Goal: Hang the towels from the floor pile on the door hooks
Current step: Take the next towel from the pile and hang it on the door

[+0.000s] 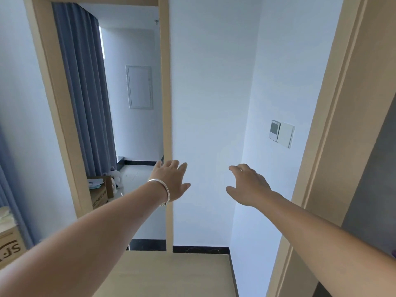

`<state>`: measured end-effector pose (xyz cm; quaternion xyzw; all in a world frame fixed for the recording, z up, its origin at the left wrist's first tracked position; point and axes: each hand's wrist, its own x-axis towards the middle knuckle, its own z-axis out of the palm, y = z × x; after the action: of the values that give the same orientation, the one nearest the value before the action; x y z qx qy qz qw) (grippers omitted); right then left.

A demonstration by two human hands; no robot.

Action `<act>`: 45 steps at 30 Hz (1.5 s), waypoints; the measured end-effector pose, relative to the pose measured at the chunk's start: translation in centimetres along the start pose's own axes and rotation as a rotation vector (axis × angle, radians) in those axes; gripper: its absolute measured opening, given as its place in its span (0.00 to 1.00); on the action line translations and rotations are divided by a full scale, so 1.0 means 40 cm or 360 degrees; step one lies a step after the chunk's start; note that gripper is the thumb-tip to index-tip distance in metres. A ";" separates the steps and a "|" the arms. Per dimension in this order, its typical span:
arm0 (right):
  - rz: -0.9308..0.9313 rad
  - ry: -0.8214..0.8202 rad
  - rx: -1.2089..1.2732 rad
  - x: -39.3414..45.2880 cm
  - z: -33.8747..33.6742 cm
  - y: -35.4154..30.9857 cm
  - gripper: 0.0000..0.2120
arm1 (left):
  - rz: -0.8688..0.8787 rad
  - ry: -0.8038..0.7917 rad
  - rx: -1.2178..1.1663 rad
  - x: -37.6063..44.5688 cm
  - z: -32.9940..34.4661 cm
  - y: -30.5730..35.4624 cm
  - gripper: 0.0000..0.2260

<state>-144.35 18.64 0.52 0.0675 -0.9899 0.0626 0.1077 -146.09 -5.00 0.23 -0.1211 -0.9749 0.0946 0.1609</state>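
Both my arms stretch forward at chest height toward a white wall. My left hand, with a silver bracelet on its wrist, is open with fingers spread and holds nothing. My right hand is open too, fingers apart and empty. The two hands hover side by side, a short gap between them. No towels, floor pile or door hooks show in this view.
A doorway with a tan frame opens at the left onto a room with blue-grey curtains. Cardboard boxes and a detergent bottle stand beyond it. A wall switch panel is at the right, beside another tan door frame.
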 end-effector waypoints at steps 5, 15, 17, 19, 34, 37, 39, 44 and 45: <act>0.0044 -0.0007 -0.0068 0.198 0.043 0.053 0.30 | 0.0037 0.0036 -0.0036 0.218 0.085 -0.021 0.29; 0.0029 -0.0027 -0.0152 0.647 0.120 0.067 0.30 | 0.0003 0.0054 -0.0112 0.641 0.248 -0.160 0.29; 0.0012 -0.0043 -0.0149 0.705 0.145 0.058 0.30 | -0.0007 0.0053 -0.0113 0.677 0.275 -0.187 0.29; -0.0019 -0.0075 -0.0143 0.772 0.179 0.040 0.31 | -0.0036 0.0027 -0.0099 0.707 0.313 -0.221 0.29; -0.0818 -0.0243 0.0080 1.309 0.463 -0.464 0.28 | -0.0792 -0.0215 0.0075 0.719 0.576 -0.755 0.26; -0.1052 -0.0215 0.0142 1.404 0.499 -0.602 0.26 | -0.1008 -0.0282 0.0118 0.680 0.596 -0.867 0.27; -0.1202 -0.0231 0.0190 1.454 0.518 -0.694 0.26 | -0.1148 -0.0350 0.0171 0.643 0.602 -0.932 0.28; -0.1537 -0.0298 0.0238 1.502 0.579 -0.911 0.28 | -0.1540 -0.0468 0.0263 0.517 0.614 -1.053 0.30; -0.1599 -0.0300 0.0232 1.500 0.593 -0.953 0.28 | -0.1606 -0.0491 0.0277 0.486 0.619 -1.070 0.30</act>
<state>-201.67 -29.33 -4.97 0.5474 -0.8338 0.0656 0.0299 -181.10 -44.21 -7.56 0.3918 -0.9129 0.1026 0.0505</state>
